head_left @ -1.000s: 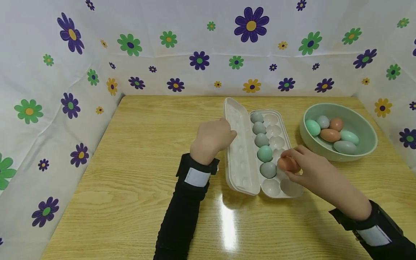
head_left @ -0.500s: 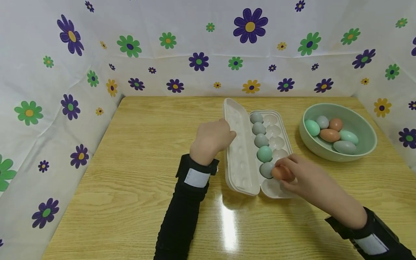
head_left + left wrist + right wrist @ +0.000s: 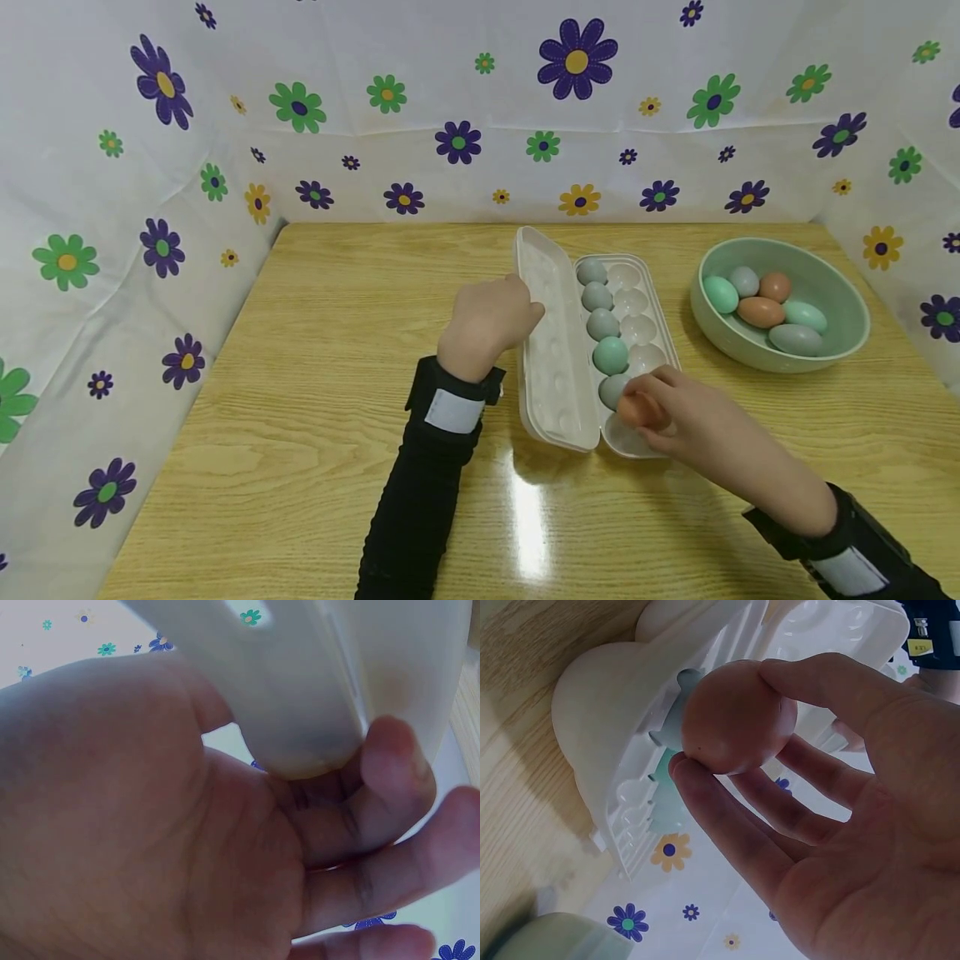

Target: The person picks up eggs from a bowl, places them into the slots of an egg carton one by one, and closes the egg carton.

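A white egg carton (image 3: 670,329) lies unfolded on the table, its lid (image 3: 558,358) tilted up on the left. My left hand (image 3: 486,325) grips the lid's outer edge; in the left wrist view the fingers curl round it. Between thumb and fingertips my right hand (image 3: 712,429) pinches a brown egg (image 3: 739,718), above the near end of the carton. Grey-blue eggs, such as one grey egg (image 3: 602,325), and a green egg (image 3: 611,356) sit in the carton's left row. The visible cups of the right row hold nothing; the nearest ones are partly hidden by my right hand.
To the right of the carton stands a pale green bowl (image 3: 847,333) with several brown, green and grey eggs. A flowered white cloth (image 3: 337,50) hangs behind and beside the wooden table (image 3: 300,400).
My right hand has moved left and slightly toward me with the brown egg, from the right row toward the left row's near cup. The left hand has stayed on the lid.
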Demonstrator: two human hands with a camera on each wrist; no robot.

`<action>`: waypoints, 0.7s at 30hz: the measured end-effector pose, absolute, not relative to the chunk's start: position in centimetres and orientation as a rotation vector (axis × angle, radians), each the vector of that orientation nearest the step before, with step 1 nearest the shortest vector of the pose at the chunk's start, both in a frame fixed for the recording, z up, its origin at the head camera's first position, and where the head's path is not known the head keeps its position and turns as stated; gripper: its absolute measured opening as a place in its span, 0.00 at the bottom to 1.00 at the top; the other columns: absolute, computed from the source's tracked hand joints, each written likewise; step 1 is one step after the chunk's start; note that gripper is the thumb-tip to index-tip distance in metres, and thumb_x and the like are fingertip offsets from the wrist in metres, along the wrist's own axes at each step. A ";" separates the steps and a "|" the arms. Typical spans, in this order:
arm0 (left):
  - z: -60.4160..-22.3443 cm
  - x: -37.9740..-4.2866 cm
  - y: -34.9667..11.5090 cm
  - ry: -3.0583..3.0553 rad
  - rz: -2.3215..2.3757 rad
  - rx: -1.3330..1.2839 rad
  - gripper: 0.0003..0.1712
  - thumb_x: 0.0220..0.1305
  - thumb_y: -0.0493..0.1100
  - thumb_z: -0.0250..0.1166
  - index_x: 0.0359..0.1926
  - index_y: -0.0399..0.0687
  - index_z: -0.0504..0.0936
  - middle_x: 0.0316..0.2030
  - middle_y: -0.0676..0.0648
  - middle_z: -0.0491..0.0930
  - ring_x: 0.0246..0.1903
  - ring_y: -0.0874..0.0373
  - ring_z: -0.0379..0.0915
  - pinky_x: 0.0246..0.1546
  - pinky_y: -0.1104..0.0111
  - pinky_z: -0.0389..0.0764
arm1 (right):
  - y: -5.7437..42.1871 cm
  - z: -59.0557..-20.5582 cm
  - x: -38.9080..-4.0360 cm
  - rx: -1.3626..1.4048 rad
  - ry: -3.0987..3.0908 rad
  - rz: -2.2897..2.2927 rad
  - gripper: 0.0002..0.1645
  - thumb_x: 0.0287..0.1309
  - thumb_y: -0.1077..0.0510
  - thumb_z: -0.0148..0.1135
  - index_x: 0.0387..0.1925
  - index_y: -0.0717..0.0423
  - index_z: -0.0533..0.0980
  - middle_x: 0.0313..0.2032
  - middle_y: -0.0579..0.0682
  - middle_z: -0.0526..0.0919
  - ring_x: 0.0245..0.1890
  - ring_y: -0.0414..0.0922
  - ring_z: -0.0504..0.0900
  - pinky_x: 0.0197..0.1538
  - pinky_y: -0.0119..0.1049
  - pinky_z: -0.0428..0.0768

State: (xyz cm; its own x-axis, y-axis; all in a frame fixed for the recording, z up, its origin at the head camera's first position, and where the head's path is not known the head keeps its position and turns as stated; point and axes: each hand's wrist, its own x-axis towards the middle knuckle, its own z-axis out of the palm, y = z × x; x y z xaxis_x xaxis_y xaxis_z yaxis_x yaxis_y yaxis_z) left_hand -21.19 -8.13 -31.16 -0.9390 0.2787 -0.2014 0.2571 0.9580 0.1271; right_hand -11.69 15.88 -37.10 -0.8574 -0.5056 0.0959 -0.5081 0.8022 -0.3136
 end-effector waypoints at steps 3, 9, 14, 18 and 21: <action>-31.2 -21.2 -8.1 2.890 0.141 0.398 0.25 0.69 0.55 0.43 0.49 0.39 0.72 0.24 0.49 0.72 0.23 0.57 0.71 0.21 0.67 0.68 | 15.7 -37.3 -11.6 0.843 -2.992 0.526 0.21 0.44 0.56 0.69 0.43 0.46 0.73 0.35 0.42 0.72 0.30 0.39 0.70 0.32 0.35 0.73; -31.1 -21.2 -8.1 2.883 0.131 0.389 0.27 0.69 0.55 0.43 0.52 0.38 0.71 0.25 0.49 0.73 0.24 0.57 0.71 0.22 0.67 0.68 | 15.4 -37.7 -11.5 0.858 -3.024 0.528 0.22 0.43 0.56 0.70 0.43 0.45 0.73 0.36 0.42 0.72 0.30 0.38 0.70 0.32 0.35 0.73; -31.1 -21.1 -8.2 2.881 0.132 0.390 0.27 0.69 0.55 0.43 0.53 0.37 0.71 0.24 0.49 0.73 0.24 0.57 0.71 0.22 0.67 0.68 | 15.3 -38.0 -11.4 0.880 -3.017 0.526 0.21 0.44 0.56 0.70 0.42 0.45 0.73 0.36 0.41 0.72 0.29 0.37 0.69 0.31 0.35 0.73; -31.1 -21.1 -8.2 2.885 0.142 0.391 0.25 0.69 0.55 0.43 0.50 0.38 0.72 0.23 0.49 0.71 0.23 0.57 0.71 0.22 0.67 0.67 | 15.3 -38.3 -11.3 0.894 -2.996 0.511 0.22 0.44 0.56 0.70 0.42 0.45 0.73 0.36 0.41 0.71 0.29 0.37 0.69 0.31 0.34 0.72; -31.2 -21.1 -8.2 2.888 0.144 0.392 0.24 0.69 0.55 0.43 0.47 0.39 0.72 0.22 0.49 0.71 0.22 0.57 0.71 0.21 0.67 0.67 | 15.3 -38.4 -11.3 0.904 -2.975 0.497 0.22 0.43 0.56 0.70 0.42 0.45 0.73 0.36 0.41 0.70 0.29 0.37 0.69 0.31 0.34 0.72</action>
